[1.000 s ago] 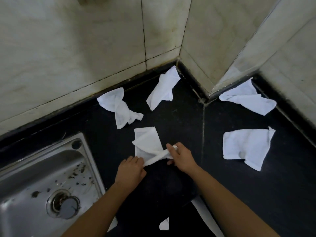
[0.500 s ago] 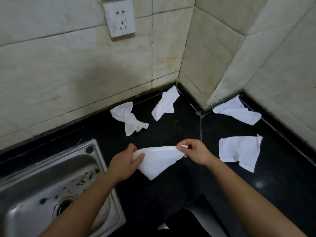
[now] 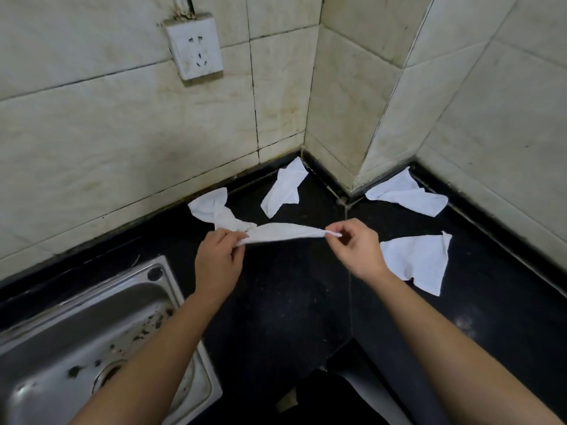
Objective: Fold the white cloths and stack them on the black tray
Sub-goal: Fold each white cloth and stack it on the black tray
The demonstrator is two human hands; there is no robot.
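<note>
- Far left: steel sink (image 3: 92, 348) set into the black desk (image 3: 291, 302), flecked with debris; no part in the task.
- Left hand (image 3: 217, 259): thumb and fingers curled, pinching the left end of the held cloth (image 3: 285, 233).
- Between the hands: held cloth now lifted clear of the desk and drawn taut into a narrow band. Sagging as a loose triangle half a second ago, bunched on the desk a second ago. Probably a straightening pull before the first fold; no fold made yet.
- Right hand (image 3: 356, 250): thumb and forefinger nipping the right corner, other fingers loosely bent.
- Behind and to the right, unmoved and unfolded: twisted cloth (image 3: 214, 211), back cloth (image 3: 285, 191), corner cloth (image 3: 405, 194), right cloth (image 3: 420, 259).
- Black tray: not clearly separable from the dark desk; nothing seen stacked.
</note>
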